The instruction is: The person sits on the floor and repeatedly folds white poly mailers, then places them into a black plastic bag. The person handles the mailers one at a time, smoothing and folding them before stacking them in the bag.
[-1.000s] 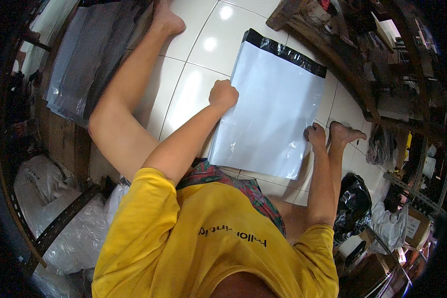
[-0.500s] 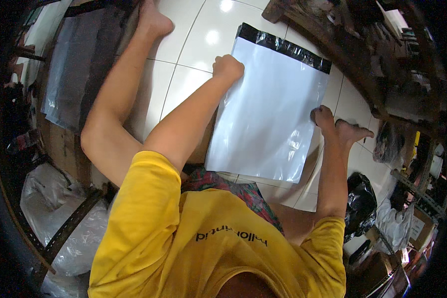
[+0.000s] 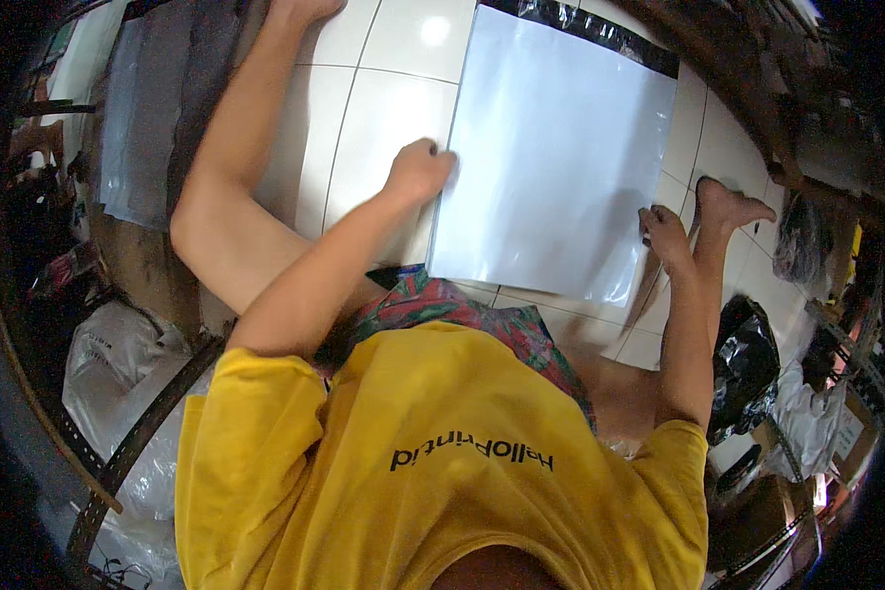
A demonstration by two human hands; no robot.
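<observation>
Left grip [image 3: 421, 172] meets white plastic [image 3: 556, 157] (shirt [image 3: 433, 511] bears lettering [image 3: 473, 454]).

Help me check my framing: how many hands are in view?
2: the left hand at the left edge of the white plastic sheet, the right hand by its right edge. No others show, though some could be hidden.

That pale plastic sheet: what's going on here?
Someone in a yellow shirt is handling the pale plastic sheet spread over white floor tiles. The left hand is at its left edge, the right hand at its right; whether either grips it is unclear. A black band crosses its far end.
</observation>
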